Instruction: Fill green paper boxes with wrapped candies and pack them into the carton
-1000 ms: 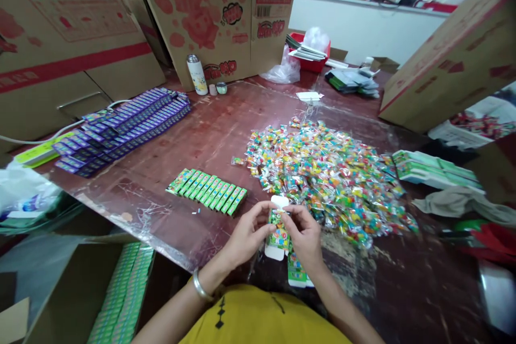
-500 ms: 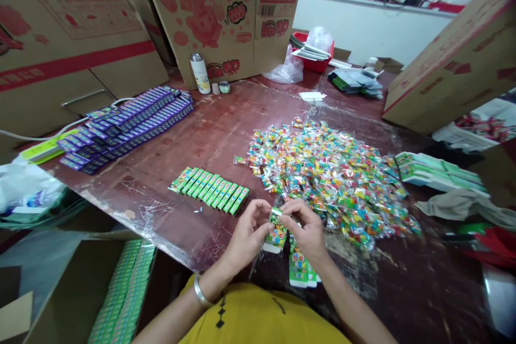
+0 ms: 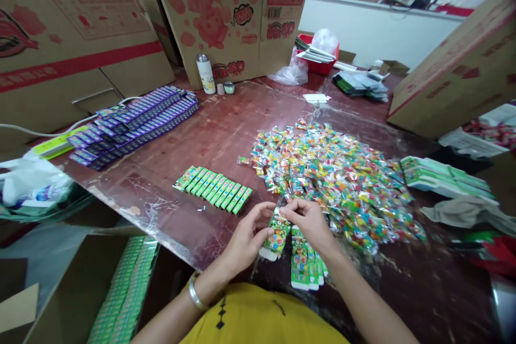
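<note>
Both hands hold one small green printed box (image 3: 277, 235) above the near edge of the red-brown table (image 3: 217, 134). My left hand (image 3: 246, 237) grips its side, fingers curled. My right hand (image 3: 308, 224) pinches the box's top end. Under my right wrist lie a few flat green box blanks (image 3: 306, 265). A row of closed green boxes (image 3: 213, 189) sits just left of my hands. A big heap of colourful wrapped candies (image 3: 334, 177) spreads beyond my right hand.
Purple boxes (image 3: 135, 121) are stacked at the table's left. Large cardboard cartons (image 3: 226, 11) stand behind, with a white bottle (image 3: 206, 73). More green blanks (image 3: 443, 178) lie at right. An open carton of green boxes (image 3: 121, 295) sits on the floor at left.
The box's white top flap, open a second ago, is now folded down under my right fingers. The box has tilted and dropped slightly toward the table.
</note>
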Available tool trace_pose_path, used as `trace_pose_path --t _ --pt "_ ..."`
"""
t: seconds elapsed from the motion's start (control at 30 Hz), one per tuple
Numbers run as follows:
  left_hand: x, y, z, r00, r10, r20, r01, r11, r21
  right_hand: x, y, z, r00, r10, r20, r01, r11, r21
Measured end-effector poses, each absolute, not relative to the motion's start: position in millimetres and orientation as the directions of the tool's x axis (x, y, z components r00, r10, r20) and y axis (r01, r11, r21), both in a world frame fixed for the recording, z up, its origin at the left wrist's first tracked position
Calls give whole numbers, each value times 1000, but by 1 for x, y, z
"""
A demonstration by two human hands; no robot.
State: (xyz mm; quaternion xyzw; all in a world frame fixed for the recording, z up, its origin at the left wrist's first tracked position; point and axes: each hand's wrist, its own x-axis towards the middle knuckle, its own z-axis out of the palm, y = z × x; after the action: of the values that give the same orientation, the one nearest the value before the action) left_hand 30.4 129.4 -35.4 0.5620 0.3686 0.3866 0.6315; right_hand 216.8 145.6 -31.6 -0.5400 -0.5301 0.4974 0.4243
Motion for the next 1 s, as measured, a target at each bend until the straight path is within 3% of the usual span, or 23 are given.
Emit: trace_pose_path --t 0.13,0.33,0.43,0.57,0.67,0.73,0.83,0.9,1.0 --pt "27 128 -36 379 924 -40 -91 80 993 207 134 -25 -70 992 101 285 117 -951" --pt "24 121 -44 337 938 -79 -201 153 968 200 116 -42 -145 980 137 368 182 -912" --pt "23 118 -46 346 933 -95 -207 175 963 200 116 -47 -120 990 76 317 111 -942" --pt "23 117 -45 413 903 -120 -162 202 966 205 121 -41 -214 966 -148 193 -107 -975" --pt "24 118 -46 421 900 -111 -153 191 970 217 132 -34 -291 952 -93 282 -8 -959" --pt "25 119 -50 385 915 -121 -149 191 970 232 147 -33 -255 965 61 476 180 -861" --pt "26 120 -57 304 940 -153 -128 199 971 257 174 -37 -142 950 277 840 264 -474" --pt "28 123 -59 260 953 -156 -104 188 977 268 190 -43 -191 941 281 935 261 -239" --pt "32 126 -55 228 957 -181 -114 211 971 271 205 -51 -242 945 220 964 261 -59"
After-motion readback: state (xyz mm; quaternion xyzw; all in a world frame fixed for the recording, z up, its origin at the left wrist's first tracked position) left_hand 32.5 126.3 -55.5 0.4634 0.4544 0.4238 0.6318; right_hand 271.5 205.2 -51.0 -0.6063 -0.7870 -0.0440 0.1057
